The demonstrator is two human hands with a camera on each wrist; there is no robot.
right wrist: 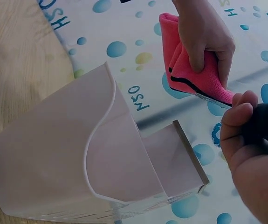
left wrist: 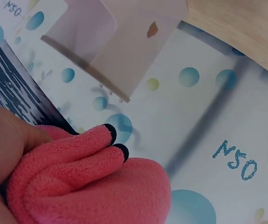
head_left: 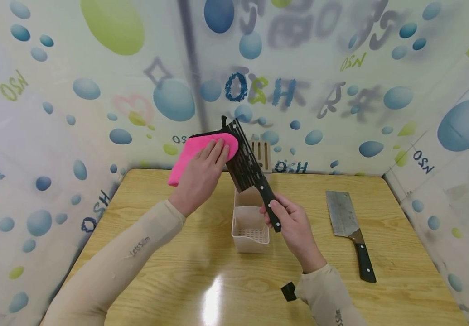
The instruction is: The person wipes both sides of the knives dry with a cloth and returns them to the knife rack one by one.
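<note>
Here's the left hand (head_left: 201, 174), fingers laid long across a bright pink cloth (head_left: 183, 158), thumb on its other side, pinching it against the blade. The cloth is fleecy, thick and softly folded, edged with a black trim. And the right hand (head_left: 295, 222) has its fingers curled firmly round the cleaver (head_left: 245, 165) by its smooth black handle, studded with pale rivets. The broad, rectangular blade tilts in the air above the table, streaked with dark, ragged stripes, its upper end beside the cloth.

Just beneath stands the holder (head_left: 251, 246), pale smooth plastic, boxy, with a low front compartment, a curved dip in its rim and a perforated grid floor. A tan slotted piece (head_left: 262, 151) rises behind it.

Over to the right, a second cleaver (head_left: 342, 215) lies flat, its dull grey metal mottled, its handle black and riveted. The table (head_left: 169, 267) is glossy, wood-grained, catching a white glare. Behind, the backdrop (head_left: 234, 54) is creased sheeting printed with blue and lime ovals.
</note>
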